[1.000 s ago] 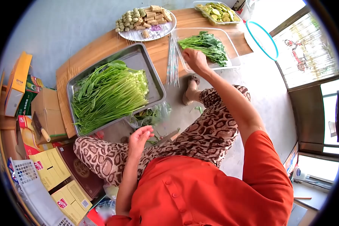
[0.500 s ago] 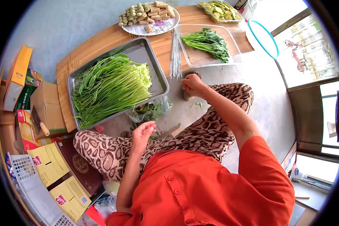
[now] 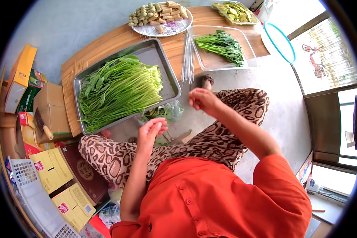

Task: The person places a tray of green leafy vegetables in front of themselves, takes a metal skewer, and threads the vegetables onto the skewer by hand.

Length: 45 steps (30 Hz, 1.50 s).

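Observation:
My left hand (image 3: 149, 133) hovers above my lap, just below the metal tray's lower right side, its fingers loosely curled and apart with nothing visible in them. My right hand (image 3: 204, 100) is above the floor, near the lower ends of a bundle of thin metal skewers (image 3: 188, 59). Its thumb and fingers are pinched together; whether they hold something thin I cannot make out. A large bunch of long-stemmed leafy greens (image 3: 119, 93) lies in the grey metal tray (image 3: 171, 85). A smaller bunch of greens (image 3: 222, 47) rests in a clear plastic tub (image 3: 248, 63).
On the wooden table (image 3: 87, 51) stand a plate (image 3: 178, 29) of rolled pieces and green balls, and a container of sliced vegetables (image 3: 236, 12). A plastic bag with leaves (image 3: 172, 111) sits below the tray. Cardboard boxes (image 3: 53, 107) and a knife (image 3: 47, 131) are on the left.
My right hand has moved down, away from the skewer ends, toward my body. My left hand has risen slightly. The view has shifted a little.

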Each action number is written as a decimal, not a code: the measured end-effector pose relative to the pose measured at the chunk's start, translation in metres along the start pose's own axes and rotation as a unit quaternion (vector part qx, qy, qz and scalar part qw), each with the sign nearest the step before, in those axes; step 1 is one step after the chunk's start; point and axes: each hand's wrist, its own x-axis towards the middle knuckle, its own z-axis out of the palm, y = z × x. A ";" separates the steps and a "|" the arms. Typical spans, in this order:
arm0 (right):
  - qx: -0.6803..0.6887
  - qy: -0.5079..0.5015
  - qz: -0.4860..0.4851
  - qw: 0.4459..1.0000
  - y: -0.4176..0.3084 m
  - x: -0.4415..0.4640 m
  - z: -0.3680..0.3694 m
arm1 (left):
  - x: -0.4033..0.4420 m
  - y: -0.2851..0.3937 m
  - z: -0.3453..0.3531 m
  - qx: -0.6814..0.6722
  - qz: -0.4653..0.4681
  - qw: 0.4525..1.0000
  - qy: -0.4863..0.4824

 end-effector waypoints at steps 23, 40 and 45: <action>-0.171 -0.165 -0.105 0.966 -0.075 -0.003 0.077 | 0.010 0.051 0.025 0.143 0.030 0.988 -0.058; -0.077 -0.139 -0.078 0.984 -0.092 0.038 0.044 | 0.185 0.126 -0.135 0.615 0.202 0.738 0.191; -0.089 -0.147 -0.087 0.981 -0.093 0.037 0.044 | 0.205 0.120 -0.134 0.724 0.125 0.657 0.172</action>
